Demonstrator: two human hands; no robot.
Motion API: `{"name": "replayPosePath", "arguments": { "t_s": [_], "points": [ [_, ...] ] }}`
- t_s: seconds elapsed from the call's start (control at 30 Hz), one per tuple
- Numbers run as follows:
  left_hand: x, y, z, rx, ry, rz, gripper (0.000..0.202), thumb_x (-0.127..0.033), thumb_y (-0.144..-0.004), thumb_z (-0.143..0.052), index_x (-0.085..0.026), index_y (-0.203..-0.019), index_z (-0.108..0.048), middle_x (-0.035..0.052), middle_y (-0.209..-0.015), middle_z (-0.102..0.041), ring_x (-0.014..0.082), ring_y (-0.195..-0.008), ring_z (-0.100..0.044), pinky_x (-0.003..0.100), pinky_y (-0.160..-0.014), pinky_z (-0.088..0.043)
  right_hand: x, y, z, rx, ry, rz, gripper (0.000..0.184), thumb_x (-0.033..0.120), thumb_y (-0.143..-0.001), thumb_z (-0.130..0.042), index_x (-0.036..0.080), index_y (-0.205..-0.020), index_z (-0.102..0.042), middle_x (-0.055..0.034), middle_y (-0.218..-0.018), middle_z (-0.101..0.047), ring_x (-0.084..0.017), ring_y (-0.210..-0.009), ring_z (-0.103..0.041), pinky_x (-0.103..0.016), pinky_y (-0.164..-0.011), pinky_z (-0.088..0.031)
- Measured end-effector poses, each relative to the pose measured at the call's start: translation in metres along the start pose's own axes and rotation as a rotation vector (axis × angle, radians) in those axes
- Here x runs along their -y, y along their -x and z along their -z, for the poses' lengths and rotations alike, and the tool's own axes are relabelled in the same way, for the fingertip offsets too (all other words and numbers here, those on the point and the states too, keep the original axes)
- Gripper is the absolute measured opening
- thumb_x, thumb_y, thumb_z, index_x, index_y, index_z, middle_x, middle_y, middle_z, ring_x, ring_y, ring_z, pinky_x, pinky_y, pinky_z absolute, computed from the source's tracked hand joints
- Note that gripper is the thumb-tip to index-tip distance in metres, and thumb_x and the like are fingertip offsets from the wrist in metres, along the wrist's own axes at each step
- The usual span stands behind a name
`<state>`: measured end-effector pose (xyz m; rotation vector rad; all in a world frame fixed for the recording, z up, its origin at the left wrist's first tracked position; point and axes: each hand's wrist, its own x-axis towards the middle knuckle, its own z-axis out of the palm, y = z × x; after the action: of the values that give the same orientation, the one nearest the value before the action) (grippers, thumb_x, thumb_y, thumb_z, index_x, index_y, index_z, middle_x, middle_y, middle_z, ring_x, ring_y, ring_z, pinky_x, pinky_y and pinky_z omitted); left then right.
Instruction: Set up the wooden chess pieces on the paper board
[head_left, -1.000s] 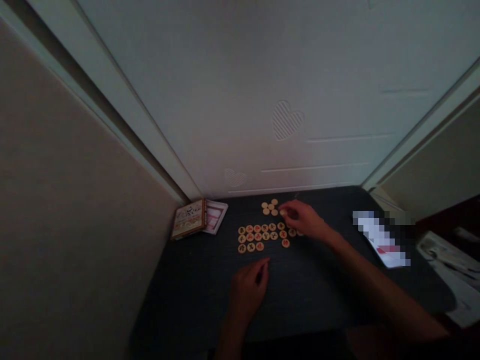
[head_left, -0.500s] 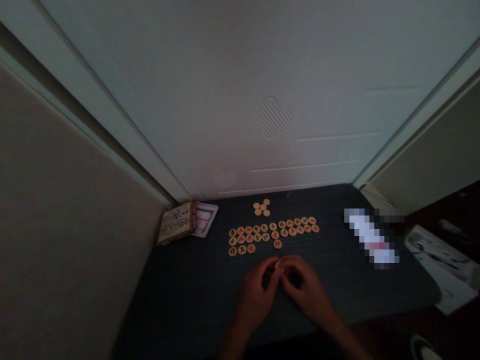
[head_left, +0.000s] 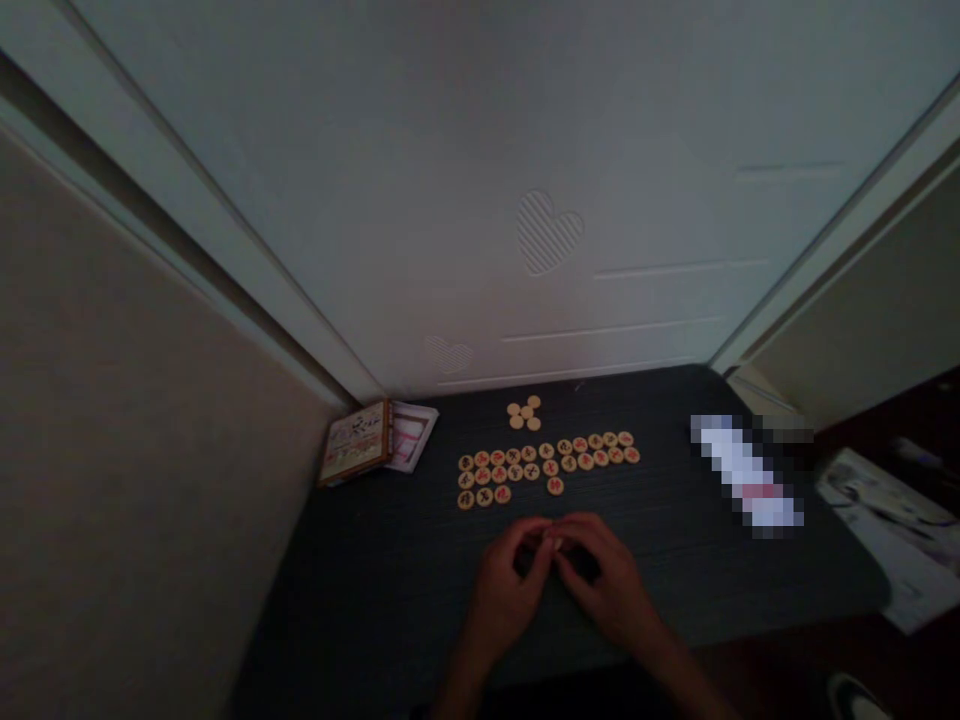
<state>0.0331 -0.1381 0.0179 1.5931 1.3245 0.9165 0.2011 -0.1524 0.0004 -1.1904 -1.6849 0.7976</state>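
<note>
My left hand [head_left: 511,572] and my right hand [head_left: 602,572] meet above the near part of the dark table [head_left: 360,580]. Their fingertips are pinched together around a small pale Chinese chess piece [head_left: 557,544], mostly covered by the fingers. Just beyond my hands lies a single round piece with a red character [head_left: 555,486]. Further back, rows of wooden Chinese chess pieces [head_left: 514,472] lie face up, marked in red or black. Behind the rows is a small cluster of plain-faced discs [head_left: 526,412].
At the table's back left, a decorated box [head_left: 356,442] leans over a white tray with pink markings [head_left: 411,436]. A blurred-out white object [head_left: 742,470] lies on the right. A white panel with embossed hearts [head_left: 547,232] rises behind the table.
My fingers have shifted slightly on the piece, which now shows a little lower between them. The rows and the cluster lie as before; the view has moved slightly.
</note>
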Motion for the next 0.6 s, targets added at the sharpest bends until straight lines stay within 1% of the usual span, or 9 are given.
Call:
{"name": "replayPosePath", "arguments": {
  "t_s": [0.13,0.3,0.43,0.6],
  "points": [
    [-0.0020,0.0004,0.0022,0.012,0.015,0.003,0.020,-0.035,-0.096,-0.061,-0.026,-0.111,-0.071,0.0008,-0.100,-0.078,0.0170,-0.090,-0.072,0.027,-0.082,-0.055,-0.0004,0.0008,0.0012,0.015,-0.015,0.002,0.025,0.021,-0.096,-0.061,0.027,-0.119,-0.067,-0.0076,-0.115,-0.070,-0.020,-0.105,-0.067,-0.034,-0.093,-0.056],
    [0.0034,0.0002,0.0034,0.025,0.027,0.036,0.023,-0.037,-0.096,-0.062,-0.026,-0.114,-0.072,0.0019,-0.102,-0.079,0.0180,-0.091,-0.073,0.028,-0.084,-0.055,0.0025,-0.0003,0.0027,0.025,-0.026,-0.015,0.021,0.026,-0.098,-0.060,0.027,-0.118,-0.067,-0.0067,-0.112,-0.072,-0.020,-0.103,-0.069,-0.032,-0.091,-0.056],
    [0.0052,-0.0007,0.0049,0.021,0.016,0.040,0.021,-0.038,-0.095,-0.064,-0.026,-0.108,-0.075,0.0017,-0.100,-0.079,0.0185,-0.091,-0.073,0.028,-0.084,-0.055,0.0038,-0.0014,0.0034,0.035,-0.030,-0.040,0.018,0.029,-0.100,-0.057,0.026,-0.114,-0.069,-0.0046,-0.107,-0.075,-0.018,-0.099,-0.071,-0.029,-0.089,-0.056],
    [0.0028,-0.0010,0.0049,0.075,-0.023,0.032,0.019,-0.037,-0.095,-0.063,-0.025,-0.101,-0.077,0.0003,-0.090,-0.080,0.0173,-0.081,-0.074,0.027,-0.079,-0.055,-0.0006,0.0009,0.0022,-0.013,0.003,-0.113,0.020,0.030,-0.101,-0.055,0.026,-0.113,-0.070,-0.0042,-0.105,-0.077,-0.019,-0.096,-0.073,-0.029,-0.087,-0.057]
  ]
}}
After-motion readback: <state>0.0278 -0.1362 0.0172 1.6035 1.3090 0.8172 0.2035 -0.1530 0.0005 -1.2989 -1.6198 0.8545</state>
